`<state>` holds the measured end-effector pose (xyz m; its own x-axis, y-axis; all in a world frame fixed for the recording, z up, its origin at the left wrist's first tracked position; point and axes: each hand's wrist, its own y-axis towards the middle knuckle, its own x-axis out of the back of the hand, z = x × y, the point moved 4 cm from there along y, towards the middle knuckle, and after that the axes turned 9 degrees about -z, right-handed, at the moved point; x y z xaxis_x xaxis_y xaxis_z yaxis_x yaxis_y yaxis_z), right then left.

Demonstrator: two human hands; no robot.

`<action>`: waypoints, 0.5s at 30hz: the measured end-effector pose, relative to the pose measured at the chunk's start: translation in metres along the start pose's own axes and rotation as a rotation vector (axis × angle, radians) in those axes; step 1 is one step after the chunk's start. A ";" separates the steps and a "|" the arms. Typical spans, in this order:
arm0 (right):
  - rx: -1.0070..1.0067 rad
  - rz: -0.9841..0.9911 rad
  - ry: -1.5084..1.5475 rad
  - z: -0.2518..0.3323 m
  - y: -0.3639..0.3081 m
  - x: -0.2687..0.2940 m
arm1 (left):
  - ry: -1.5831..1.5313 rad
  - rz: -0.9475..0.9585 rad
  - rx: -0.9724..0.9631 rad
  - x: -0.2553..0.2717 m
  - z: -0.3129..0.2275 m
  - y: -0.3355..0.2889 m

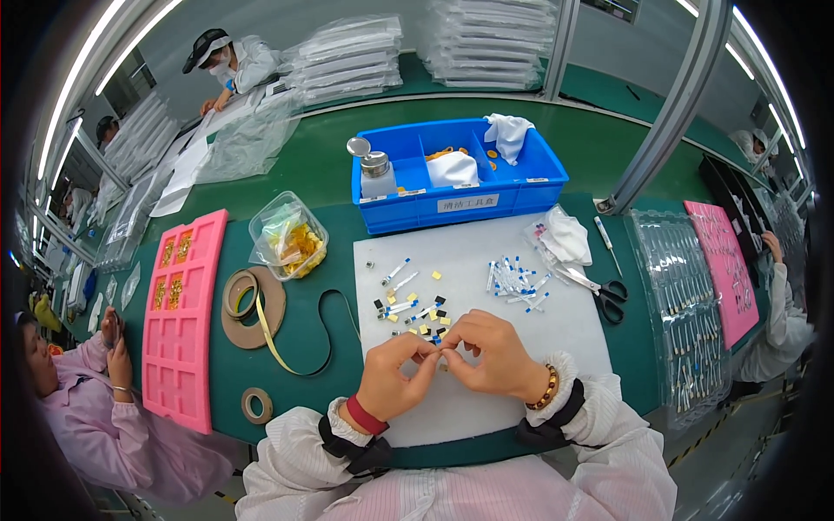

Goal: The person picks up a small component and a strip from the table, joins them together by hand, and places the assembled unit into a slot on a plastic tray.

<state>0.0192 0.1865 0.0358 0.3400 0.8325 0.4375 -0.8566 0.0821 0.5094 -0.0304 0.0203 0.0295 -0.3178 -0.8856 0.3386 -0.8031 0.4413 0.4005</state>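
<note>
Over the white work mat, my left hand and my right hand meet, thumbs and forefingers pinched together. Whatever sits between the fingertips is too small to make out. Just beyond them lie small flexible strips with blue ends, mixed with black and yellow foam pads and tiny metal parts. Farther right on the mat, a loose pile of similar blue-ended clear strips spreads out. A red band circles my left wrist, and a beaded bracelet my right.
Behind the mat stands a blue divided bin with a metal-topped bottle and white cloths. Scissors, a thin screwdriver and clear trays are right. Left are tape rolls, a plastic tub and a pink tray; co-workers sit both sides.
</note>
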 end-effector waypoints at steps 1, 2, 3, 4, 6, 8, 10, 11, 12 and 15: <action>-0.012 0.003 0.012 -0.001 0.000 0.000 | 0.001 0.009 -0.024 0.000 0.000 0.000; -0.012 0.004 0.012 0.000 0.000 0.000 | 0.002 0.008 -0.023 0.000 0.000 0.000; -0.036 -0.003 0.020 -0.001 0.000 0.000 | -0.001 0.002 -0.018 0.000 0.000 0.000; -0.060 -0.010 0.026 -0.001 0.000 0.000 | -0.003 -0.004 -0.013 0.000 0.000 0.001; -0.073 -0.026 0.038 -0.003 0.000 0.001 | -0.007 -0.009 -0.010 0.000 0.002 0.001; -0.084 -0.042 0.052 -0.004 0.001 0.002 | -0.010 -0.014 -0.007 0.000 0.003 0.001; -0.134 -0.086 0.073 -0.006 0.002 0.004 | -0.013 -0.035 0.008 0.002 0.004 0.003; -0.129 -0.083 0.076 -0.006 0.002 0.004 | -0.010 -0.041 0.006 0.003 0.004 0.002; -0.155 -0.099 0.074 -0.006 0.003 0.005 | -0.018 -0.051 0.014 0.004 0.005 0.002; -0.178 -0.140 0.079 -0.006 0.004 0.008 | 0.008 -0.114 0.003 0.015 0.008 0.007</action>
<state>0.0163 0.1964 0.0370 0.4347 0.8461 0.3086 -0.8606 0.2893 0.4191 -0.0452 0.0091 0.0306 -0.2197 -0.9290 0.2979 -0.8352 0.3369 0.4347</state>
